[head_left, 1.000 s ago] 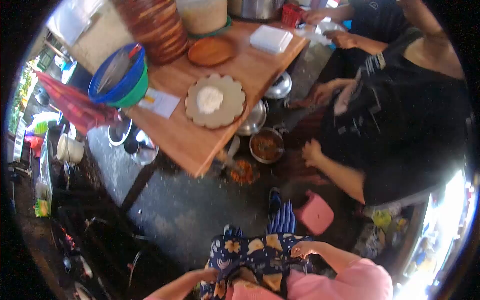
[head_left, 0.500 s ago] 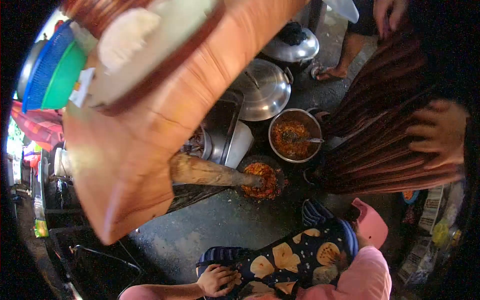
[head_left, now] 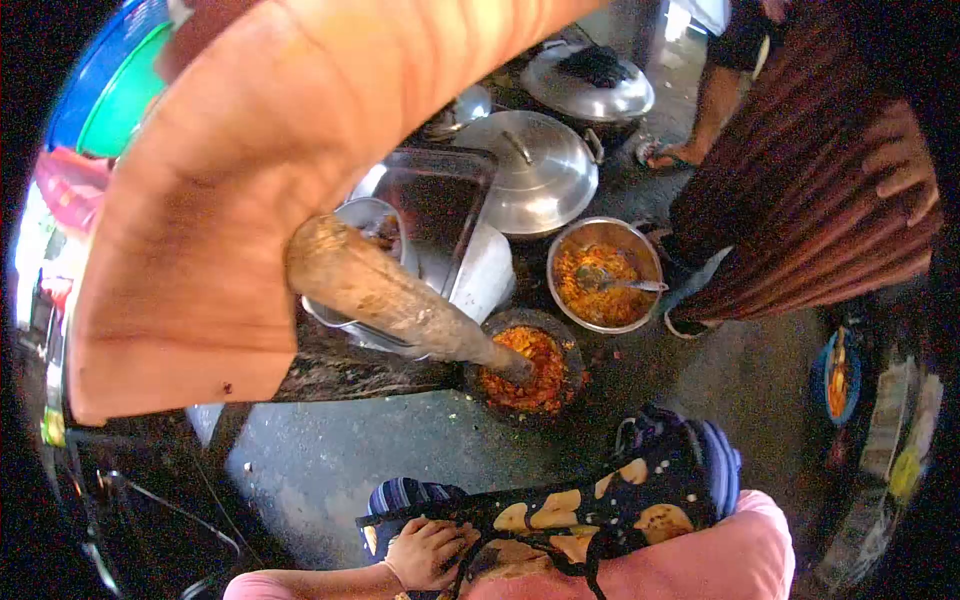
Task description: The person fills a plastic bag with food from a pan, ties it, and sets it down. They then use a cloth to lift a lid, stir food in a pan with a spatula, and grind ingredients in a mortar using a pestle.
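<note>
My left hand lies flat with fingers apart on the dark floral cloth over my lap. My right hand does not show; only a pink sleeve is visible at lower right. A thick wooden pestle slants down into a dark stone mortar holding red-orange mash. The pestle's upper end is hidden by a large peach cloth or sleeve close to the camera, and no hand shows on it. Behind the mortar, a metal bowl of orange food holds a spoon.
Lidded pots and a dark tray stand behind. To the right, a person in a brown pleated garment shows a blurred hand. Another person's leg is at the back. A blue dish lies far right.
The peach cloth has shifted left and upward in view. More of the pestle, tray and pots now shows. The person's hand at right has moved up. My left hand remains on my lap.
</note>
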A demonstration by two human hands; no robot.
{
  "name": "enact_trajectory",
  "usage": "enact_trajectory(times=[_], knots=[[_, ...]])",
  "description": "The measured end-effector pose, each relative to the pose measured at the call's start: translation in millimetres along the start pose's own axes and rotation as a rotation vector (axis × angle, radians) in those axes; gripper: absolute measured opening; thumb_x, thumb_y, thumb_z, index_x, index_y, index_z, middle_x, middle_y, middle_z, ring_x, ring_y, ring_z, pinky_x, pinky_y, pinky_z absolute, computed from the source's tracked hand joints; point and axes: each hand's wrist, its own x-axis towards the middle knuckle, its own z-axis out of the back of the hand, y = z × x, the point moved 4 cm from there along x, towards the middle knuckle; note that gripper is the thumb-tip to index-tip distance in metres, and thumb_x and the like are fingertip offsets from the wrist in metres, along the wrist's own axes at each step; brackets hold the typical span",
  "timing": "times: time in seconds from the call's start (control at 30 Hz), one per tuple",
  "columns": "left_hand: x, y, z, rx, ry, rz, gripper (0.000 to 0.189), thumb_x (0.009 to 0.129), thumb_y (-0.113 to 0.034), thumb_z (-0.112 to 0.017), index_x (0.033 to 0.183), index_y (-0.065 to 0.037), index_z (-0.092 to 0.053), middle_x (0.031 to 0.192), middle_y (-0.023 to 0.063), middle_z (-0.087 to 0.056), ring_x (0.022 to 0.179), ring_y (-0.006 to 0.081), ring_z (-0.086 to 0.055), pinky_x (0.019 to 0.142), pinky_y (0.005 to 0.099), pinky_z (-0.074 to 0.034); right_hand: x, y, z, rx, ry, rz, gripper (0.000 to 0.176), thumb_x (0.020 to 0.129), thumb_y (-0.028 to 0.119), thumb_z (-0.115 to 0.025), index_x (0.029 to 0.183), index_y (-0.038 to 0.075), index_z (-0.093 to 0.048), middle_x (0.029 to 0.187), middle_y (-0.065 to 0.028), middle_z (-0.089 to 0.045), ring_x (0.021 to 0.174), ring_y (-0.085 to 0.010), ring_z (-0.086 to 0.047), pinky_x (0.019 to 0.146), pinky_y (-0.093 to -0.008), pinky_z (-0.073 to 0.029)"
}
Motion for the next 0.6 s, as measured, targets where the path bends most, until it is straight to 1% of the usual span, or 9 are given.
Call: enact_trajectory(times=[0.07,0.13,0.23,0.3,0.4,0.43,0.5,0.57,0.6], knots=[[-4,-7,3,-0.061,-0.068,0.053,0.061,0.057,-0.034,-0.062,0.114,-0.010,-0.056,0.122,0.0063,-0.052,0.114,0.0258,-0.046,0.096,0.0476,-0.031,-4,-3,-7,0.000,0.036,0.017,0.024,0.078,0.020,-0.060,0.096,0.004,-0.063,0.091,-0.0138,-0.066,0.077,-0.0283,-0.064,0.068,-0.0368,-0.051],[-8,-13,-1,0.080,-0.069,0.031,0.060,0.066,-0.033,-0.060,0.123,-0.016,-0.051,0.119,0.0036,-0.055,0.111,0.0224,-0.049,0.093,0.0406,-0.034,-9,-8,-17,0.004,0.064,0.031,0.025,0.078,0.021,-0.060,0.097,0.004,-0.063,0.091,-0.0140,-0.066,0.077,-0.0280,-0.064,0.068,-0.0366,-0.051],[-8,-27,8,0.056,-0.040,0.143,0.061,0.064,-0.030,-0.061,0.123,-0.015,-0.051,0.119,0.0042,-0.054,0.111,0.0221,-0.049,0.093,0.0403,-0.035,-15,6,-19,-0.005,0.088,0.091,0.026,0.079,0.021,-0.060,0.098,0.004,-0.062,0.091,-0.0142,-0.066,0.077,-0.0277,-0.064,0.068,-0.0363,-0.050],[-9,-36,5,0.042,-0.112,0.157,0.051,0.068,-0.028,-0.061,0.116,-0.013,-0.055,0.113,0.0052,-0.057,0.106,0.0226,-0.051,0.090,0.0398,-0.037,-20,-9,-34,-0.004,0.142,0.110,0.027,0.079,0.021,-0.060,0.099,0.004,-0.062,0.091,-0.0143,-0.066,0.077,-0.0275,-0.064,0.068,-0.0361,-0.050],[-13,-60,15,0.090,-0.359,0.219,0.024,0.076,-0.024,-0.059,0.095,-0.009,-0.061,0.099,0.0065,-0.062,0.094,0.0233,-0.057,0.082,0.0385,-0.042,-31,-10,-51,-0.002,0.224,0.186,0.028,0.080,0.022,-0.060,0.100,0.004,-0.061,0.091,-0.0145,-0.065,0.077,-0.0271,-0.064,0.069,-0.0359,-0.050],[-16,-66,15,0.088,-0.385,0.232,0.024,0.076,-0.024,-0.059,0.095,-0.009,-0.061,0.099,0.0065,-0.062,0.094,0.0233,-0.057,0.082,0.0385,-0.042,-34,-10,-55,-0.004,0.253,0.214,0.028,0.080,0.022,-0.060,0.101,0.004,-0.061,0.091,-0.0146,-0.065,0.077,-0.0270,-0.064,0.069,-0.0358,-0.050],[-22,-80,6,-0.059,-0.390,0.282,0.041,0.065,-0.018,-0.061,0.106,-0.009,-0.057,0.113,0.0082,-0.057,0.103,0.0263,-0.054,0.088,0.0426,-0.040,-45,-6,-65,0.011,0.329,0.308,0.029,0.080,0.022,-0.061,0.102,0.004,-0.061,0.091,-0.0147,-0.065,0.078,-0.0268,-0.063,0.069,-0.0356,-0.050],[-23,-92,0,-0.016,-0.702,0.279,0.035,0.071,-0.018,-0.065,0.103,-0.007,-0.057,0.104,0.0098,-0.061,0.092,0.0281,-0.059,0.080,0.0427,-0.044,-44,9,-68,0.047,0.382,0.441,0.029,0.080,0.022,-0.061,0.103,0.004,-0.060,0.091,-0.0148,-0.065,0.078,-0.0266,-0.063,0.069,-0.0354,-0.050],[-23,-103,6,0.022,-0.860,0.256,0.034,0.070,-0.012,-0.064,0.103,-0.005,-0.057,0.102,0.0095,-0.062,0.088,0.0261,-0.059,0.078,0.0397,-0.045,-35,21,-58,0.094,0.371,0.527,0.030,0.081,0.023,-0.061,0.103,0.003,-0.060,0.091,-0.0149,-0.065,0.078,-0.0265,-0.063,0.069,-0.0353,-0.050]])
